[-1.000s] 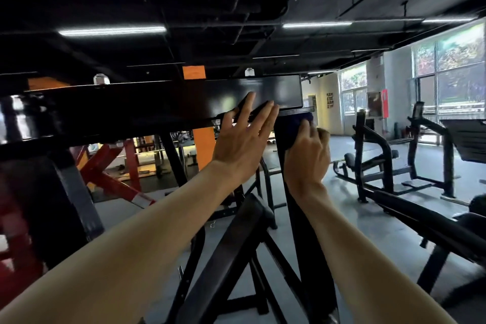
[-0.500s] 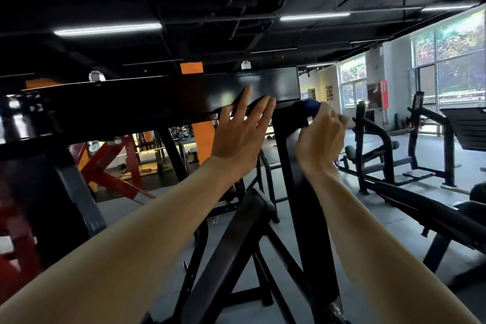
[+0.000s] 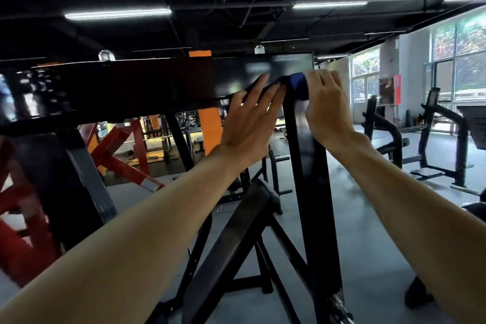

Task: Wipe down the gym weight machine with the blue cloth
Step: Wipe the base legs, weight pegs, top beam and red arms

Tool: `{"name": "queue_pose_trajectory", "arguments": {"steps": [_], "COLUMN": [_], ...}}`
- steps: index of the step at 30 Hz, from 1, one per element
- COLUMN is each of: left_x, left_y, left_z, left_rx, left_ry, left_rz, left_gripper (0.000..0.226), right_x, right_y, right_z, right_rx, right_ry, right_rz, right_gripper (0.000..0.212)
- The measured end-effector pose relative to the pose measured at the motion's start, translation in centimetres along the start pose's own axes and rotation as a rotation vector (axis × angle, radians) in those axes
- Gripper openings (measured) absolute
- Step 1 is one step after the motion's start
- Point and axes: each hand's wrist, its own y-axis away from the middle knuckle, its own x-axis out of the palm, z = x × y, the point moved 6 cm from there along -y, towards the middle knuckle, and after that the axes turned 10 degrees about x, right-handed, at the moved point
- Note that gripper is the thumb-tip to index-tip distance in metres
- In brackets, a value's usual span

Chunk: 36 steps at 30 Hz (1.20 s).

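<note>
The blue cloth (image 3: 298,85) is gripped by the curled right hand (image 3: 326,108) at the weight machine (image 3: 310,166) upright's top, at one o'clock from the straight-fingered left hand (image 3: 249,123) pressed flat beside it.

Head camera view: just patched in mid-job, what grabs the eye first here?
Two bare forearms reach up the middle of the frame to a glossy black horizontal beam of the weight machine. The right hand grips a bunched blue cloth at the top of the black upright post, while the left hand lies flat, fingers straight, beside it. Bright windows stand far right.
</note>
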Motion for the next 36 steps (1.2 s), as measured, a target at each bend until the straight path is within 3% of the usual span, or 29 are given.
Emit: {"name": "queue_pose_trajectory", "arguments": {"steps": [3,5,10,14,16,18,21,26,31,36], "left_x": [-0.4,-0.5,-0.6,-0.6,-0.5,-0.5,-0.6,-0.8,-0.9,-0.9], "left_y": [0.1,0.1,0.1,0.5,0.7,0.8,0.6,0.6,0.5,1.7], "left_z": [0.2,0.3,0.1,-0.2,-0.4,-0.4,-0.6,-1.2,-1.2,-3.8], "left_rx": [-0.033,-0.035,-0.060,-0.074,-0.055,-0.061,-0.092,-0.120,-0.141,-0.103], "left_ry": [0.081,0.126,0.091,0.031,-0.003,-0.016,-0.039,-0.040,-0.037,-0.080], "left_rz": [-0.050,-0.049,-0.001,-0.013,0.018,0.065,0.089,0.136,0.260,0.250], "left_gripper": [0.091,0.088,0.089,0.088,0.094,0.098,0.095,0.092,0.109,0.104], "right_x": [0.5,0.2,0.2,1.3,0.8,0.5,0.7,1.3,-0.6,-0.1], "right_y": [1.8,1.7,0.2,2.5,1.9,0.7,0.6,3.1,1.6,12.6], "right_z": [1.6,0.7,-0.5,1.8,0.4,-1.3,-0.1,0.1,-7.6,-13.1], "right_rx": [-0.098,-0.108,0.047,-0.096,-0.109,-0.062,0.044,-0.150,0.227,0.352], "right_ry": [-0.071,-0.053,0.029,0.023,0.063,0.094,0.062,0.086,0.073,-0.057], "right_rz": [-0.012,0.031,0.002,-0.038,-0.042,-0.063,-0.069,-0.035,0.069,0.176], "right_gripper": [0.033,0.041,0.042,0.033,0.044,0.048,0.037,0.038,0.047,0.030]}}
